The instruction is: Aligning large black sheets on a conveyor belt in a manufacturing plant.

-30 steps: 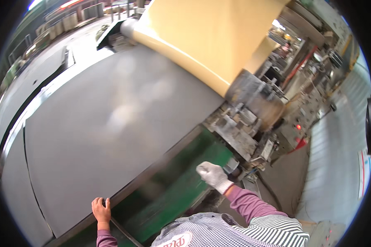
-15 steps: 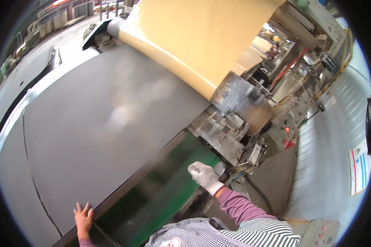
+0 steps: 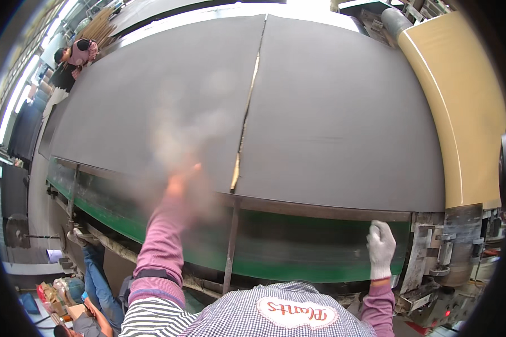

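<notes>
L hand [image 3: 184,182] is a blur at the L grey sheet's [image 3: 123,101] near edge, can't tell if open. Gloved R hand [image 3: 381,246] balled up, nothing visible in it. R grey sheet [image 3: 343,95] lies flat past 1 gap, prob cut apart; tan web [image 3: 461,101] wraps its roller [image 3: 396,23], prob for support.

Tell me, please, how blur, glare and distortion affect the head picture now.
Head view: a hazy blur veils the left hand and part of the grey sheets; the gloved right hand is clearer; a bright streak runs down the yellow sheet; the top edge partly washes out white; the sheets' edges bow, and the corners fall black.
</notes>
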Demonstrator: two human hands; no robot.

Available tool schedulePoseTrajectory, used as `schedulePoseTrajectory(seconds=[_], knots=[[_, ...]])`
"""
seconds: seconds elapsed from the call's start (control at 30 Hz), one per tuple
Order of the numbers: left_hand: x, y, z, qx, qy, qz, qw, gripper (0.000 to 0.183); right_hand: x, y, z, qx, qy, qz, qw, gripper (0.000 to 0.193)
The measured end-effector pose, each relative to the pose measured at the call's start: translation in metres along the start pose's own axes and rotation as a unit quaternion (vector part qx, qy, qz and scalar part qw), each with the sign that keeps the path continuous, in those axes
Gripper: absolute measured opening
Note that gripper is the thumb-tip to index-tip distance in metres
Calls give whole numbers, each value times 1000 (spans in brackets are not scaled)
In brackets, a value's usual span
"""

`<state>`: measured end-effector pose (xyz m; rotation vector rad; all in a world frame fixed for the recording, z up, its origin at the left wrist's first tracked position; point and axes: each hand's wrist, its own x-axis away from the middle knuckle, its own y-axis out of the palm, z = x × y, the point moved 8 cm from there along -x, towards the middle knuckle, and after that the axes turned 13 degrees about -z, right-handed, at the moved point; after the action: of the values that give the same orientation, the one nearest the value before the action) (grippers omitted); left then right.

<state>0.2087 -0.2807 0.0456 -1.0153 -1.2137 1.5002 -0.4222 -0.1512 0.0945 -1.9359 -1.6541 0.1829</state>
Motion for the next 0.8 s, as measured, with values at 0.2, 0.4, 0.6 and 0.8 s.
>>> schedulePoseTrajectory(seconds=[0.2,0.4,0.6,0.8], knots=[[-3,27,5,4,-80,-151,985,90,-45,123,-121,195,-277,-90,936,26],[20,27,104,-7,-1,-219,976,74,-79,218,-147,352,-214,-154,898,58],[-14,7,-70,-96,-169,-80,978,48,-98,157,-79,460,-162,-160,858,70],[28,11,-62,18,-61,-111,992,33,-134,91,-33,448,-83,-183,871,73]])
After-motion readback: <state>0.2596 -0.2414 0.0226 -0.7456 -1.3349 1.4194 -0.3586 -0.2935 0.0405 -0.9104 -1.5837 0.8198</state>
